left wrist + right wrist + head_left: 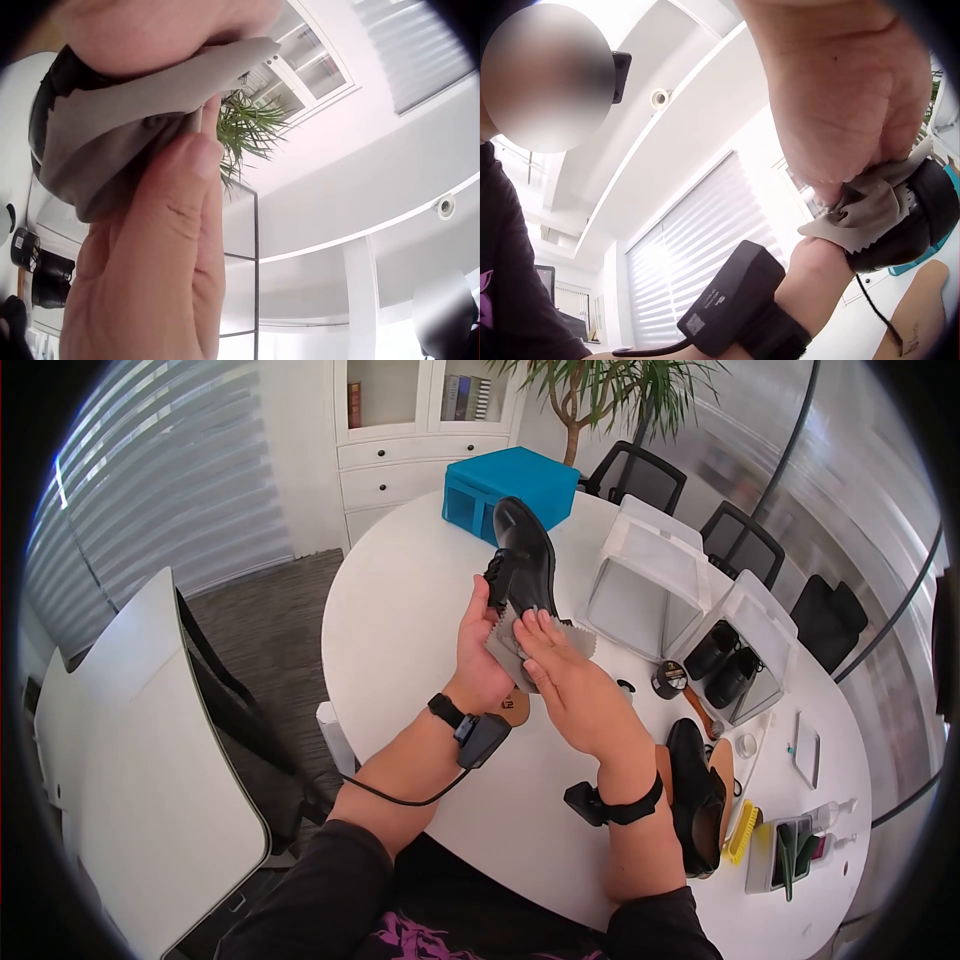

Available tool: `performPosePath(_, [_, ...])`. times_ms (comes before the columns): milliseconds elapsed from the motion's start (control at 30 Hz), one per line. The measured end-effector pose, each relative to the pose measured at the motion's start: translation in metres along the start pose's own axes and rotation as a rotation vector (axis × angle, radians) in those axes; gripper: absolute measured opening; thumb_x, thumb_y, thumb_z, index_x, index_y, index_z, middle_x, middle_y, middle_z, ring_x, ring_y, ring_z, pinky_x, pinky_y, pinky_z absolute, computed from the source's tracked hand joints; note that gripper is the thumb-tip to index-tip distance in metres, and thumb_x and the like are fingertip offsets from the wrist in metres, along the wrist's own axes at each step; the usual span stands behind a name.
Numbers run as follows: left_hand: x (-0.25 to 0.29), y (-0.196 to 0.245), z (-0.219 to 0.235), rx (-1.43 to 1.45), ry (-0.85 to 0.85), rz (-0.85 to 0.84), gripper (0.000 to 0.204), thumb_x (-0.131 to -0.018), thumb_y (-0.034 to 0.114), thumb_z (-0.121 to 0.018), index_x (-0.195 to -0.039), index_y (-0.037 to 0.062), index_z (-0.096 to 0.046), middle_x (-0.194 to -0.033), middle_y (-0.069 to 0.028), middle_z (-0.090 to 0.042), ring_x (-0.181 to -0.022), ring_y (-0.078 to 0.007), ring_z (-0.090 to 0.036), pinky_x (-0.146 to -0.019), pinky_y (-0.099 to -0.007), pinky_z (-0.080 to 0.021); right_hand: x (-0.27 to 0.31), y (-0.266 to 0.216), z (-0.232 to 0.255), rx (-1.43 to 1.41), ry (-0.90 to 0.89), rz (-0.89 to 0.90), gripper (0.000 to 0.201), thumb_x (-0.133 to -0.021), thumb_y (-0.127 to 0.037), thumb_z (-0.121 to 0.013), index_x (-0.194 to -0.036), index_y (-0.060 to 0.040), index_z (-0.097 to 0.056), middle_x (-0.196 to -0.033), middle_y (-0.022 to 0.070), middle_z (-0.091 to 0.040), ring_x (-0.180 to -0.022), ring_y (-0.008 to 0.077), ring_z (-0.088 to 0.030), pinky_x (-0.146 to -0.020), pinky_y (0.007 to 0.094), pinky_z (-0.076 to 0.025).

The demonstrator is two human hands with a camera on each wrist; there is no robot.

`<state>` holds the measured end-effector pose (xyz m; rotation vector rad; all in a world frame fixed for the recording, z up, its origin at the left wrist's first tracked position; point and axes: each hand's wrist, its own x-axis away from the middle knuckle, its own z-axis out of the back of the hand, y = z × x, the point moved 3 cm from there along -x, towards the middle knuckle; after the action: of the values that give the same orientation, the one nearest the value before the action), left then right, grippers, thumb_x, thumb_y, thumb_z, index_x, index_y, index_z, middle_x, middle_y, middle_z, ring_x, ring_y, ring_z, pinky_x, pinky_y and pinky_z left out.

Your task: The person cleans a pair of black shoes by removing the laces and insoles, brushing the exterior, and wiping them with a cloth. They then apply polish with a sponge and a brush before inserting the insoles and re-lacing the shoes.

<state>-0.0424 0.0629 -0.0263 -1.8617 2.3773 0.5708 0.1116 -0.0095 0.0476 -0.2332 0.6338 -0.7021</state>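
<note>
A black lace-up dress shoe (527,555) is held up over the white table, toe pointing away. My left hand (482,660) grips it from below, its fingers mostly hidden and the thumb up along the side. With my right hand (575,685) I hold a grey cloth (510,650) with zigzag edges against the heel end of the shoe. In the right wrist view the cloth (870,206) bunches under the right fingers and drapes over the black leather (930,217). The left thumb (176,195) lies beside the cloth in the left wrist view.
On the white table (400,600), a tan insole-shaped piece (515,707) lies under my hands. A second black shoe (692,795), a yellow brush (742,832), a grey caddy (765,858), a round tin (669,678) and clear shoe boxes (640,600) stand right. A blue box (520,475) stands behind.
</note>
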Motion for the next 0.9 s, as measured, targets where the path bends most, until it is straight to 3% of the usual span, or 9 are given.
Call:
performPosePath(300, [-0.012,0.042,0.023,0.064,0.092,-0.187,0.065,-0.121,0.064,-0.050,-0.149,0.0076,-0.068,-0.141,-0.0127,-0.077,-0.126,-0.0289,-0.075,-0.114,-0.0476,-0.060,-0.005,0.009,-0.046,0.066,0.175,0.173,0.055,-0.119,-0.011,-0.056,-0.172,0.0013,-0.050,-0.178,0.0234,-0.050,-0.167,0.0429,-0.045,-0.137,0.0481,-0.039])
performPosePath(367, [-0.026,0.068,0.081,0.116,-0.001,-0.264,0.057,-0.123,0.058,-0.050,-0.144,0.0083,-0.070,-0.137,-0.0108,-0.081,-0.120,-0.0257,-0.078,-0.109,-0.0448,-0.063,-0.002,0.007,-0.054,0.067,0.178,0.153,0.058,-0.118,-0.011,-0.057,-0.174,0.0007,-0.048,-0.180,0.0236,-0.048,-0.168,0.0428,-0.044,-0.137,0.0478,-0.038])
performPosePath(467, [-0.011,0.070,0.044,0.197,-0.133,-0.289,0.055,-0.125,0.054,-0.049,-0.143,0.0075,-0.071,-0.136,-0.0095,-0.082,-0.118,-0.0242,-0.080,-0.108,-0.0436,-0.065,0.003,0.005,-0.065,-0.082,0.290,0.016,0.055,-0.122,-0.014,-0.052,-0.174,0.0021,-0.047,-0.180,0.0270,-0.046,-0.169,0.0427,-0.043,-0.136,0.0464,-0.039])
performPosePath(500, [-0.011,0.072,0.037,0.250,-0.298,-0.251,0.056,-0.125,0.054,-0.048,-0.145,0.0070,-0.070,-0.137,-0.0100,-0.082,-0.120,-0.0245,-0.080,-0.109,-0.0441,-0.065,0.006,0.009,-0.075,-0.220,0.398,-0.108,0.053,-0.124,-0.018,-0.048,-0.174,0.0030,-0.048,-0.178,0.0271,-0.049,-0.165,0.0414,-0.048,-0.134,0.0450,-0.042])
performPosePath(567, [-0.012,0.075,0.037,0.153,-0.173,-0.305,0.057,-0.125,0.054,-0.048,-0.148,0.0063,-0.069,-0.141,-0.0114,-0.080,-0.125,-0.0259,-0.079,-0.113,-0.0454,-0.063,0.006,0.020,-0.083,-0.360,0.506,-0.231,0.052,-0.127,-0.021,-0.044,-0.173,0.0039,-0.049,-0.176,0.0272,-0.053,-0.162,0.0400,-0.054,-0.131,0.0436,-0.045])
performPosePath(633, [-0.011,0.073,0.038,0.060,-0.041,-0.357,0.058,-0.125,0.053,-0.047,-0.151,0.0055,-0.068,-0.145,-0.0129,-0.079,-0.130,-0.0273,-0.077,-0.117,-0.0466,-0.062,0.006,0.037,-0.097,-1.185,0.373,-0.510,0.054,-0.129,-0.030,-0.040,-0.170,0.0035,-0.051,-0.166,0.0223,-0.063,-0.147,0.0345,-0.067,-0.125,0.0406,-0.050])
performPosePath(733, [-0.022,0.057,0.032,0.510,-0.486,0.006,0.059,-0.125,0.049,-0.051,-0.159,0.0022,-0.062,-0.159,-0.0186,-0.071,-0.143,-0.0325,-0.070,-0.131,-0.0524,-0.051,0.005,0.047,-0.101,-1.548,0.384,-0.651,0.053,-0.129,-0.037,-0.040,-0.162,-0.0002,-0.058,-0.154,0.0154,-0.070,-0.134,0.0303,-0.073,-0.121,0.0426,-0.054])
performPosePath(867, [-0.011,0.028,-0.004,0.412,-0.305,-0.036,0.056,-0.126,0.045,-0.050,-0.159,0.0013,-0.062,-0.157,-0.0191,-0.071,-0.143,-0.0307,-0.071,-0.132,-0.0510,-0.052,0.002,0.056,-0.081,-1.847,0.511,-0.673,0.052,-0.128,-0.037,-0.038,-0.157,-0.0029,-0.064,-0.156,0.0127,-0.070,-0.136,0.0299,-0.072,-0.121,0.0465,-0.056])
performPosePath(900, [-0.012,0.024,-0.005,0.433,-0.225,-0.061,0.055,-0.125,0.042,-0.052,-0.159,-0.0007,-0.061,-0.158,-0.0199,-0.070,-0.138,-0.0301,-0.074,-0.117,-0.0422,-0.062,0.003,0.062,-0.074,-1.846,0.524,-0.670,0.052,-0.128,-0.037,-0.038,-0.157,-0.0029,-0.064,-0.156,0.0127,-0.070,-0.136,0.0299,-0.072,-0.121,0.0465,-0.056])
